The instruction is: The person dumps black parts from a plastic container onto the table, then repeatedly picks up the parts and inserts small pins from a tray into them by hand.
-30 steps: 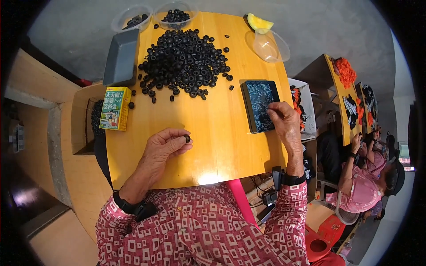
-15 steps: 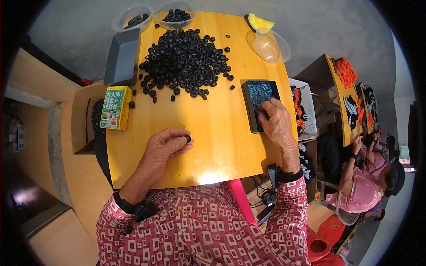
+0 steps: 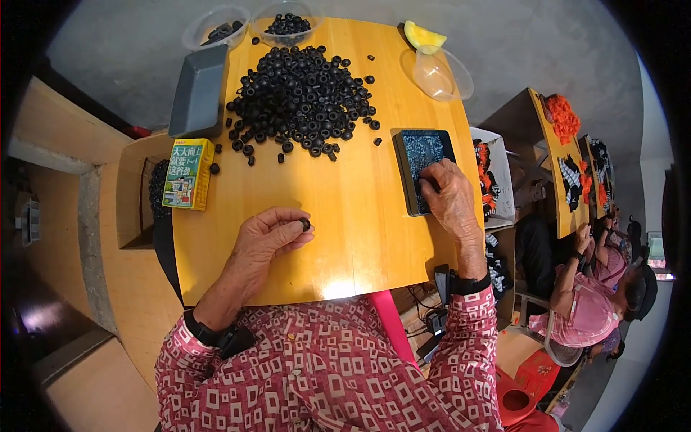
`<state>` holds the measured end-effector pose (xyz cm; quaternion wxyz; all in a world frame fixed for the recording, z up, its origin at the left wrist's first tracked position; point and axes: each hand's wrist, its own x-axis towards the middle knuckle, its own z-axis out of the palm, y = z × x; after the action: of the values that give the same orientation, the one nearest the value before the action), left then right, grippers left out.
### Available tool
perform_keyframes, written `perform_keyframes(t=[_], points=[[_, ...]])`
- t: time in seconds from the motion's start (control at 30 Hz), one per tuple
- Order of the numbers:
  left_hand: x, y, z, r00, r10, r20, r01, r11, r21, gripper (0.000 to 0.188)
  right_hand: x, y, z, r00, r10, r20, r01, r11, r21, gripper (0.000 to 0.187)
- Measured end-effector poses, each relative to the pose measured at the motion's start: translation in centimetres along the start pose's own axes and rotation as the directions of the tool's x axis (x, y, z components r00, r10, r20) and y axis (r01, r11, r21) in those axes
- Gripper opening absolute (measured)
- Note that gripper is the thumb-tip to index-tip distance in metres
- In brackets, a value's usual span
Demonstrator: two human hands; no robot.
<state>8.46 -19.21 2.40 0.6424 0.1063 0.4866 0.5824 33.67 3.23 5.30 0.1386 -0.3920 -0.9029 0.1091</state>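
Left hand point(image 3: 268, 237): above the near part of the yellow wooden counter point(image 3: 345, 194), left of centre. Its fingers grasp one small round black piece point(image 3: 306, 225), pinched between thumb and forefinger.

Right hand point(image 3: 452, 198): over the near right part of a black tray point(image 3: 404, 176). Fingers bent down into it, tips hidden from the camera; cannot tell whether they grip anything. Small shiny bits point(image 3: 423, 147) cover the tray floor where it shows. Tray sits near the counter's right edge.

Main stock: a loose pile of black round pieces point(image 3: 299, 93) toward the far side of the counter, many with a hole, a few strays lying around it. Behind the pile stands a clear bowl point(image 3: 317, 30) with more black pieces; a second clear tub point(image 3: 193, 32) beside it, to the left, contains dark items.

Left edge: a grey bin point(image 3: 198, 86), with a yellow and green carton point(image 3: 187, 175) on the near side of it. Far right corner: a yellow melon slice point(image 3: 425, 34) next to a clear plastic container point(image 3: 435, 78).
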Motion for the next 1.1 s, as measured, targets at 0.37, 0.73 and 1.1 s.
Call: perform_keyframes(t=[0.37,0.73,1.1], points=[[0.2,0.6,0.4,1.0,0.003,0.011,-0.003,1.0,0.007,0.02,-1.4,-0.5,-0.3,0.92,0.362,0.151,-0.288,0.361,0.887,0.017],[0.3,0.8,1.3,0.987,-0.029,0.159,0.043,0.995,-0.086,0.022,-3.2,-10.2,0.6,0.999,0.025,0.023,-0.031,0.417,0.909,0.014],[-0.5,0.1,0.6,0.963,0.032,0.269,0.008,0.989,-0.145,0.03,-4.4,-13.8,3.1,0.998,0.012,-0.067,0.053,0.485,0.873,0.017]])
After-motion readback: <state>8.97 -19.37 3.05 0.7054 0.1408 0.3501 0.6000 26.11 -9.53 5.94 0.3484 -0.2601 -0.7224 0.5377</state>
